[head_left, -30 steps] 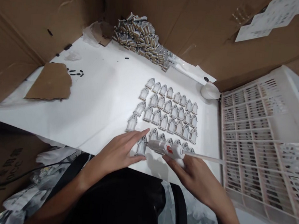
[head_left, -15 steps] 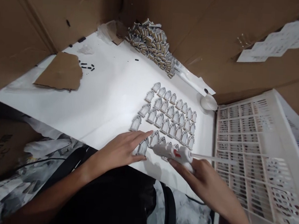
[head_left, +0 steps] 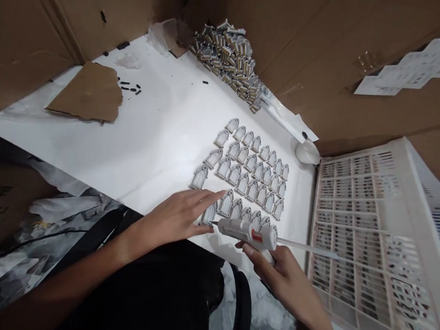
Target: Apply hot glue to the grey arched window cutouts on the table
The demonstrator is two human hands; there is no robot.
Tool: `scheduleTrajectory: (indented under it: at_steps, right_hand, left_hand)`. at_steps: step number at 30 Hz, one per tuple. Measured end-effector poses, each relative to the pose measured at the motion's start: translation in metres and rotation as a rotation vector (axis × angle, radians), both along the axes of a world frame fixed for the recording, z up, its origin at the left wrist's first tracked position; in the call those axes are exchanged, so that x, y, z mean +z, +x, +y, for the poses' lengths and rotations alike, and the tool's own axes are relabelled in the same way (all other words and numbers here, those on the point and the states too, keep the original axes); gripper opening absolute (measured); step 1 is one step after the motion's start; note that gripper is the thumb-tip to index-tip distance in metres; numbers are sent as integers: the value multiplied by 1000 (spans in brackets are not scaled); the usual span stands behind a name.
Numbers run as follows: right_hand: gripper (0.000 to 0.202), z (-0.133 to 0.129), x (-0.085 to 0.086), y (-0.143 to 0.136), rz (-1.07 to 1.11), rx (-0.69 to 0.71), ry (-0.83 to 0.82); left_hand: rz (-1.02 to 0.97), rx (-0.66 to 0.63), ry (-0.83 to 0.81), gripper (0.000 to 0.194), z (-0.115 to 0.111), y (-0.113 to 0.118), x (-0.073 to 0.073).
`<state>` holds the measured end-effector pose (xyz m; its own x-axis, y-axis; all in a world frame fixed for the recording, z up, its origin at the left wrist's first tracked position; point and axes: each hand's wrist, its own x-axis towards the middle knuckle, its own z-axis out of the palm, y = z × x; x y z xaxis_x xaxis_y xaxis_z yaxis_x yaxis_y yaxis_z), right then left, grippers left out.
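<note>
In the head view, the glue gun (head_left: 243,231) is held in the right hand (head_left: 287,275), its handle wrapped by closed fingers, and its nozzle is aimed at the nearest arched piece (head_left: 209,215), down at the front edge of the white table (head_left: 150,135). That piece is framed by the left hand (head_left: 175,214), thumb and forefinger spread on either side of it; whether it is pressed by them cannot be told. Nor can it be told whether the surface is being touched by the nozzle. A long pale glue stick (head_left: 323,253) is seen poking out of the gun's back end, pointed towards the slatted white crate (head_left: 417,199). Beyond the hands, several rows of arched pieces (head_left: 242,183) are already laid out flat, the front row partly hidden by the gun. How many of them are finished cannot be made out, as no glue is clearly shown. At the back, by the cardboard wall (head_left: 289,34), a large heap of small pieces (head_left: 231,57) is left unsorted, with no rows formed there
</note>
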<state>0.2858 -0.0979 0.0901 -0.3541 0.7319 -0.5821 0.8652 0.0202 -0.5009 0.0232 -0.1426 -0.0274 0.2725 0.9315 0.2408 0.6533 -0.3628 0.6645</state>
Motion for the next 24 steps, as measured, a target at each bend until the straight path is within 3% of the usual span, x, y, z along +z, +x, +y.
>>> scheduleTrajectory:
  at_steps: [8,19,24]
  right_hand:
    - [51,1,-4,2,1,35,-10]
    - [61,-3,-5,3,-106,146,215]
    - [55,-1,-2,4,-113,181,149]
  left_hand:
    - [29,-7,-5,82,1,0,2]
    - [10,-13,-1,78,0,-1,4]
    - [2,-14,-7,77,0,-1,4]
